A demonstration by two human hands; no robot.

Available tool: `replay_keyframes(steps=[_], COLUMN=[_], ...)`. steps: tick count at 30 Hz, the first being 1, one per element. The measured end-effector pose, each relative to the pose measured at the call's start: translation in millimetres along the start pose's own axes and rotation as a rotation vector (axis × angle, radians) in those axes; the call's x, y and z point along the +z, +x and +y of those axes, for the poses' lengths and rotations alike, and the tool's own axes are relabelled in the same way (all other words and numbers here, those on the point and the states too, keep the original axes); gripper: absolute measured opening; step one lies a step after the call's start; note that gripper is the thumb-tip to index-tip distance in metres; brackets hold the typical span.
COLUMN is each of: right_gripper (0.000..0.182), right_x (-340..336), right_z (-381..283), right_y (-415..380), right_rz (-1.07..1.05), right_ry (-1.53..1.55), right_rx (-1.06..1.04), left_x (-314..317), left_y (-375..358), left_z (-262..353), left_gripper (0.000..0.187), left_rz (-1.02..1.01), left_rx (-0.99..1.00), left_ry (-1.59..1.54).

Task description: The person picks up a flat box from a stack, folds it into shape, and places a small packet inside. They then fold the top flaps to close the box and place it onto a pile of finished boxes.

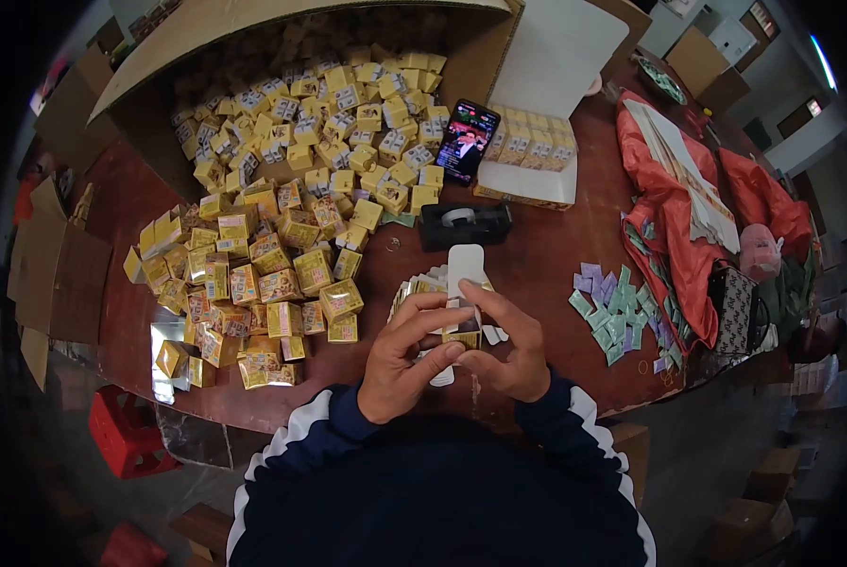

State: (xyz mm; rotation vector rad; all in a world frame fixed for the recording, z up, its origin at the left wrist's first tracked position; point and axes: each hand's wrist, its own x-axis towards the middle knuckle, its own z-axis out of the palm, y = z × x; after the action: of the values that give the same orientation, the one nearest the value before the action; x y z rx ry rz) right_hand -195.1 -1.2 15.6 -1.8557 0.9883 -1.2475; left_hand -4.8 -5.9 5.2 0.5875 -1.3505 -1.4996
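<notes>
Between my two hands is a small yellow box point(463, 337) with its long white flap point(466, 260) standing up and open. My left hand point(409, 354) is closed on the box's left side, thumb and fingers pinching its edge. From the right, my right hand point(510, 345) grips the same box, one finger up against the white flap. What is inside the box I cannot make out. Behind and under my hands lie several flat, unfolded cartons point(423, 283), partly hidden by my fingers.
Folded yellow boxes point(272, 274) pile up at left, spilling from a large cardboard box point(130, 76). A black tape dispenser point(466, 227), a phone point(469, 142) and a white display carton point(537, 184) stand ahead. Small green and purple sachets point(617, 317) and red plastic bags point(674, 227) lie right.
</notes>
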Motion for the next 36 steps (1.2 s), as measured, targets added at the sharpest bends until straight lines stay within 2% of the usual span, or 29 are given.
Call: replay_keyframes(steps=[3,6,12,14,19,21,26,28,30,35,36], right_gripper=[0.047,0.040,0.036,0.035,0.033,0.032,0.026,0.025,0.023,0.020,0.020], right_x=[-4,4,4,5,10,7,6,7,8,7,8], right_z=[10,0,2,2,11,12,9,7,4,5,5], right_y=[0,2,9,5,5,13,11,5,-1,14,15], right_rz=[-0.006,0.025,0.057,0.066,0.130,0.101,0.093,0.103,0.108,0.091,0.086], right_ry=[0.032,0.036,-0.220,-0.228,-0.194,-0.295,-0.229,-0.194,-0.128,-0.162,-0.195], right_rx=[-0.091,-0.085,-0.237,-0.216,-0.213,-0.305,-0.240,-0.216,-0.092,-0.210,-0.264], left_x=[-2,-4,-2,-3,-9,-10,-9,-8,-8,-10,-9], left_y=[-1,-3,-4,-4,-4,-3,1,-1,-1,-3,-3], left_z=[0,3,-1,-7,-11,-9,-3,-4,-6,-12,-12], left_gripper=[0.035,0.032,0.029,0.029,0.025,0.024,0.023,0.022,0.022,0.022,0.027], left_rz=[-0.030,-0.018,0.071,0.076,0.015,0.021,0.007,-0.018,-0.012,0.036,0.038], left_rx=[0.009,0.020,-0.004,0.017,-0.087,-0.066,-0.017,-0.091,-0.085,-0.134,-0.077], left_ry=[-0.014,-0.012,-0.041,-0.050,-0.063,-0.042,0.045,0.031,0.024,-0.060,-0.044])
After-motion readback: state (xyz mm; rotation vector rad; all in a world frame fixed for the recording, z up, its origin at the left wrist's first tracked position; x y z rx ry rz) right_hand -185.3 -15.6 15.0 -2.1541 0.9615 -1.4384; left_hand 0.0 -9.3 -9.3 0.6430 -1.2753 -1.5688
